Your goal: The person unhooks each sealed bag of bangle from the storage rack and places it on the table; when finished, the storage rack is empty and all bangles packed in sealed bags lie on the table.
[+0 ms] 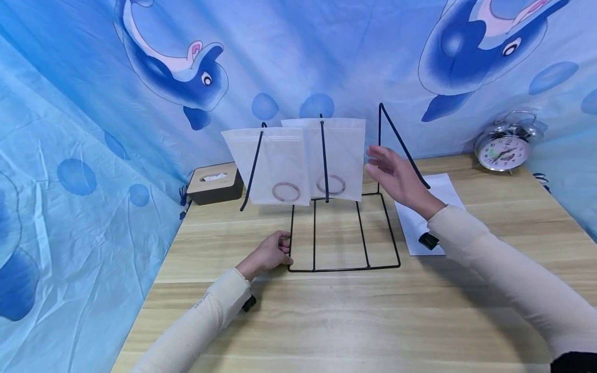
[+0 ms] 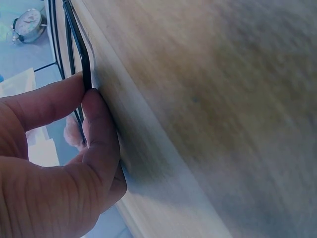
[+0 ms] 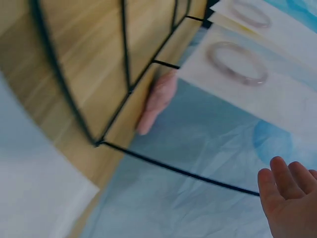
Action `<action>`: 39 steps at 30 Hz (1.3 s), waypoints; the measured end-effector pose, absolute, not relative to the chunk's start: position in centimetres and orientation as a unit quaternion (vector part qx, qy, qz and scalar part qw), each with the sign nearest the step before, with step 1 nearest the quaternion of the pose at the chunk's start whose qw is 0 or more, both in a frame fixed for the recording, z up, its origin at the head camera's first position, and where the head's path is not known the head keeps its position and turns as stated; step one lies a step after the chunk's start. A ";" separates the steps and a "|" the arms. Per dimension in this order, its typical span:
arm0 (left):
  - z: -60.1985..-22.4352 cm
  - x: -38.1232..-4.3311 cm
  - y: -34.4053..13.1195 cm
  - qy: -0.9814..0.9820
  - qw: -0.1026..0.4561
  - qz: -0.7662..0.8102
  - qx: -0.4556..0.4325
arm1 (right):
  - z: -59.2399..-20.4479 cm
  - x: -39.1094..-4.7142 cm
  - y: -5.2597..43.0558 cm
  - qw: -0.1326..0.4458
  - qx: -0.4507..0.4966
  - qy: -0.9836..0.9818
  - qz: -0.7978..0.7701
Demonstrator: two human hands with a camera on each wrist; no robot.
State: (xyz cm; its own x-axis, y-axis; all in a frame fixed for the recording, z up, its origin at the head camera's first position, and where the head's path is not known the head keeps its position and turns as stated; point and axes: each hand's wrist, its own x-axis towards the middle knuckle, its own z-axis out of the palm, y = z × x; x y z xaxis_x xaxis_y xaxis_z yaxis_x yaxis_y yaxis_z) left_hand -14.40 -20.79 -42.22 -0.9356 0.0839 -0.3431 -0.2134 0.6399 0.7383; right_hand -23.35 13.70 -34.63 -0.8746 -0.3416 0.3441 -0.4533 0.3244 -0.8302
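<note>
A black wire rack [image 1: 345,269] stands on the wooden table, with hooked arms rising at its back. Two translucent zip bags hang from the left and middle arms: the left bag [image 1: 275,160] and the right bag [image 1: 347,150], each with a bracelet-like ring inside. My left hand [image 1: 270,251] holds the front left corner of the rack's base; in the left wrist view, thumb and fingers pinch the wire [image 2: 85,64]. My right hand [image 1: 398,176], fingers extended, is beside the bare right arm [image 1: 398,132] of the rack. Whether it touches the wire I cannot tell.
A tissue box [image 1: 216,189] sits at the back left. White paper [image 1: 415,228] lies right of the rack, partly under the right forearm. An alarm clock [image 1: 503,153] stands at the back right. A blue dolphin-print curtain [image 1: 289,52] hangs behind the table.
</note>
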 end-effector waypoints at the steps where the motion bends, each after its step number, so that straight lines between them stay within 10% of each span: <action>1: -42.2 -14.4 -20.8 0.888 0.176 0.423 -0.037 | -34.3 -23.3 13.4 0.055 0.239 -0.811 0.532; 39: -42.3 -14.5 -20.7 0.887 0.173 0.425 -0.046 | -30.8 -22.5 9.1 0.251 0.259 -0.745 0.561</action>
